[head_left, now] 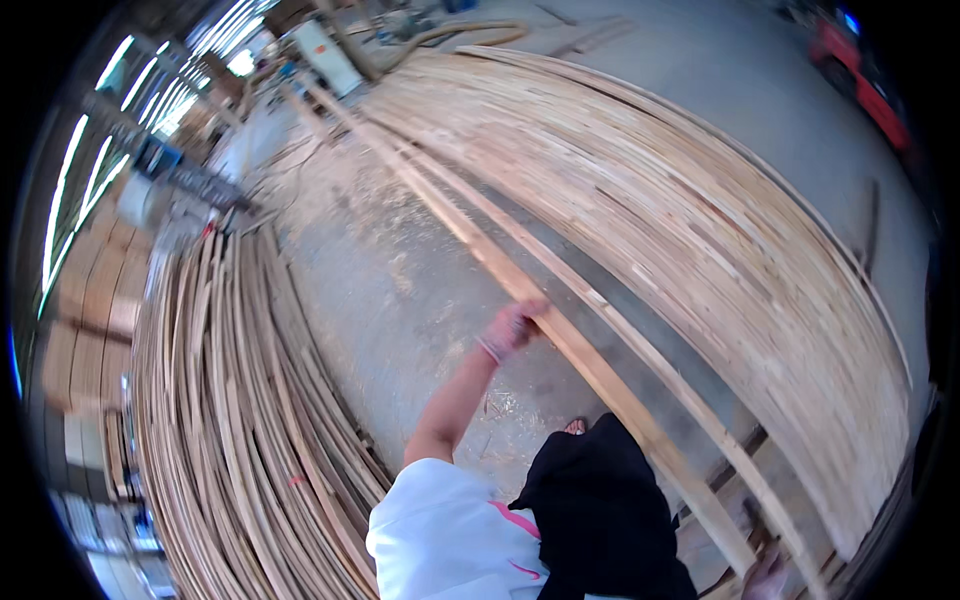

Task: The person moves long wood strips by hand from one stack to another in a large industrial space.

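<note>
I've got the left hand (517,325) curled around the long wooden plank (590,365) beside the left edge of the board stack (650,220), can't tell the blurred right hand's (766,575) grip, and judge level support best for clearing the neighbouring strip (645,345).

the left hand (515,326) grips a long wooden plank (600,379).

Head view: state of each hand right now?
Left hand: closed on the long board.
Right hand: blurred near the lower edge; grip cannot be told.
</note>
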{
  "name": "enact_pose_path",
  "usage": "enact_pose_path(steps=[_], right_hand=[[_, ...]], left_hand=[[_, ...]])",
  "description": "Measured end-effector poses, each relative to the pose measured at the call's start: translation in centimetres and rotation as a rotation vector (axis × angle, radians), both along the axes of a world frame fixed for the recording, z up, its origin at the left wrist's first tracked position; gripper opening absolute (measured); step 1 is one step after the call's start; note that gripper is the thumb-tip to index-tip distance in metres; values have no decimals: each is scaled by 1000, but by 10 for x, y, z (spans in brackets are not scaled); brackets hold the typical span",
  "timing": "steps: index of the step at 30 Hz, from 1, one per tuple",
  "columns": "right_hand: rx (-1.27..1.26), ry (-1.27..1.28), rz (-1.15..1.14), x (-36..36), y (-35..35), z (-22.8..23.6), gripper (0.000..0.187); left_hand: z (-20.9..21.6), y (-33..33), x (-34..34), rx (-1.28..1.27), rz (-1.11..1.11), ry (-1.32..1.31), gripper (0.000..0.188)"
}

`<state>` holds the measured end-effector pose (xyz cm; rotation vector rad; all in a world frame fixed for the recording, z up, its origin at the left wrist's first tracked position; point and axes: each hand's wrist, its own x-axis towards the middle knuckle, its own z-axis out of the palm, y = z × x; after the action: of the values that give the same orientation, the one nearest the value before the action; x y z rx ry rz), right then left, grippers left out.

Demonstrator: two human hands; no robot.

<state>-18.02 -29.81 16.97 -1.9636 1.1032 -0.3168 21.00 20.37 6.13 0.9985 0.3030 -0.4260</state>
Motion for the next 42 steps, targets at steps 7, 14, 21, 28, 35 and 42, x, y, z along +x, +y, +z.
enact_pose_path(steps=[7,14,21,28,35,42], right_hand=[[-392,373,393,111,82,-20,33],[-83,422,692,184,176,-46,45],[-142,105,814,202,190,-61,49],[-387,636,628,63,62,-127,72],[-284,1095,794,5,2,-119,57],[-77,865,918,117,102,-105,45]], left_hand=[[-1,40,30,-211,27,-52,63],[-65,-63,-94,-264,-957,29,66],[-107,-58,-98,-111,-675,342,30],[-108,51,-14,-38,-392,300,31],[-54,99,33,6,164,209,40],[-87,14,-49,-88,-334,323,45]])
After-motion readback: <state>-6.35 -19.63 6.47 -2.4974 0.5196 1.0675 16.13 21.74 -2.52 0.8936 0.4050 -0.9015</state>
